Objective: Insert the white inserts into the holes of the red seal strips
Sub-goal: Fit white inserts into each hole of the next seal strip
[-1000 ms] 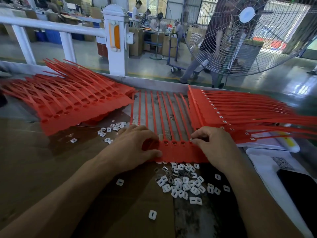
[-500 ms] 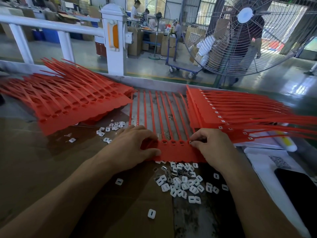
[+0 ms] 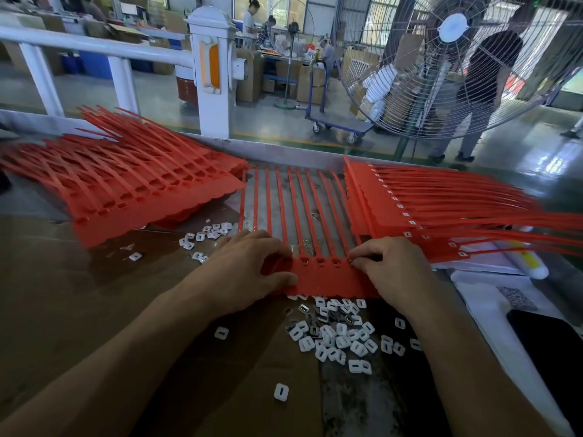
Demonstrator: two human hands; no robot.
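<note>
1. A sheet of red seal strips (image 3: 318, 279) is lying flat near the middle of the surface (image 3: 63, 294), its solid band toward the near edge and its thin tails running toward the far edge.
2. A row of rectangular holes (image 3: 320, 261) is being shown along the band, between the two hands.
3. The band's left end is being pinched by the left hand (image 3: 246, 272), thumb below and curled fingers above.
4. The band's right end is being pressed by the curled fingers (image 3: 362, 258) of the right hand (image 3: 397, 272); whether an insert is being held under the fingertips cannot be told.
5. A loose pile of white inserts (image 3: 337, 335) is lying just beyond the band's near edge, with a few strays scattered toward the near edge of the surface.
6. A smaller scatter of inserts (image 3: 205, 234) is lying just left of the left hand.
7. A stack of red strip sheets (image 3: 126, 190) is being kept at the far left of the surface, fanned and overlapping.
8. Another stack (image 3: 426, 216) is lying at the far right, white inserts showing in its holes and its tails pointing toward the right edge.
9. White papers (image 3: 492, 298) are lying near the right edge, partly under that stack.
</note>
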